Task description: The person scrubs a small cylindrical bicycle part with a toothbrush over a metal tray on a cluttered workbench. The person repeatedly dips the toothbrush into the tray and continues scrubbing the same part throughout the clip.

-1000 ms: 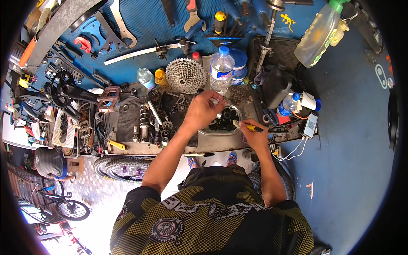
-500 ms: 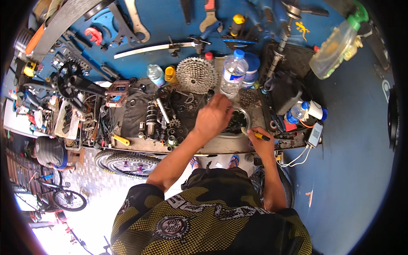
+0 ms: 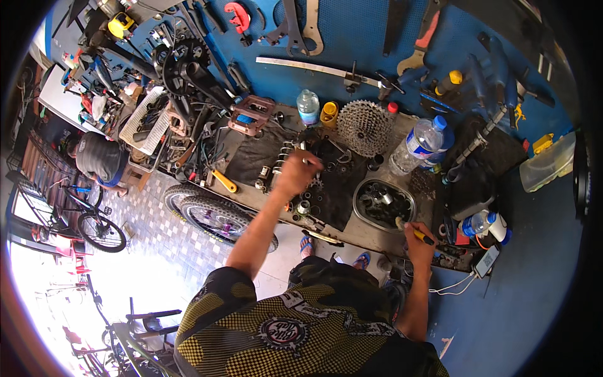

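Blue wall (image 3: 540,251): it bent round the right side, while hand tools hung on a perforated blue board (image 3: 358,38) behind the bench.
Tiled floor (image 3: 147,210): patterned in grey, it held two wheels (image 3: 217,217) close by the bench's front edge; farther left stood a bicycle (image 3: 100,232), near a crouched or seated person (image 3: 100,157) in a dark top.
Bench (image 3: 427,204): its surface was crowded and stained, with a white basket (image 3: 144,122) of parts toward the left, a dark cloth across the middle, and a large sprocket cassette (image 3: 364,127) near the back, left of a big clear bottle (image 3: 408,151) with a blue cap.
Metal tray (image 3: 369,221): it lay near the bench's front edge, right of the cloth, holding dark contents and a shiny metal part (image 3: 387,198).
Left hand (image 3: 299,174): it hung over the shock absorber (image 3: 283,152) and small parts, well left of the tray, its forearm slanting up and right; its fingers were curled and blurred, so whether they gripped anything could not be told.
Right hand (image 3: 418,246): its fingers were closed on a yellow-handled brush (image 3: 400,222), forearm nearly upright in view.
Brush tip: its pale end sat at the tray's right rim; whether they touched could not be told.
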### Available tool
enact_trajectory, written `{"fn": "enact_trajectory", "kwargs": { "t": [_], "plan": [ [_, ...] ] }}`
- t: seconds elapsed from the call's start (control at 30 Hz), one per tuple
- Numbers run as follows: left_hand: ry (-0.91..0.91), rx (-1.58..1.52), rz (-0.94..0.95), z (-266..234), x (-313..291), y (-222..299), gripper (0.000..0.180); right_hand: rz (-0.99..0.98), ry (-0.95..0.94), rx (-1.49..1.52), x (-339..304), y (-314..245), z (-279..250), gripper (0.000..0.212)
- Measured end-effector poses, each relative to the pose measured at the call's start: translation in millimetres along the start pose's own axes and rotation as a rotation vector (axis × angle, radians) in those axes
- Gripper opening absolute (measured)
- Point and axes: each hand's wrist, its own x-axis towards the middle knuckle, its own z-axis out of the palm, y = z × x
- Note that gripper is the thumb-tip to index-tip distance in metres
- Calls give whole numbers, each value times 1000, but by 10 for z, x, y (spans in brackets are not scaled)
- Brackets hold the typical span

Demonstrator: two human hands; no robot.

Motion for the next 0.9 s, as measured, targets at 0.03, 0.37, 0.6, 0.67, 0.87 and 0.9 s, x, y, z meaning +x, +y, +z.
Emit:
{"fn": "enact_trajectory", "kwargs": {
  "t": [0.03, 0.37, 0.6, 0.67, 0.87, 0.9],
  "plan": [
    [20, 47, -39, -263, 105, -195, 4, -11, 8, -20, -7, -15, 5, 24],
    [277, 624, -406, -1160, 497, -1838, 20, -47, -45, -47, 6, -112, 93, 26],
    [253, 691, -422, -1176, 537, -1967, 24, -49, -57, 5, -4, -157, -2, 27],
    [217, 615, -476, -1217, 476, -1966, 29, -26, -64, 12, -16, -128, -42, 26],
    [325, 510, -208, -1084, 281, -1354, 34, 19, -53, 56, 40, -31, -99, 26],
    [239, 419, -171, -881, 226, -1066, 32, 35, -51, 30, 56, -37, -129, 25]
  ]
}}
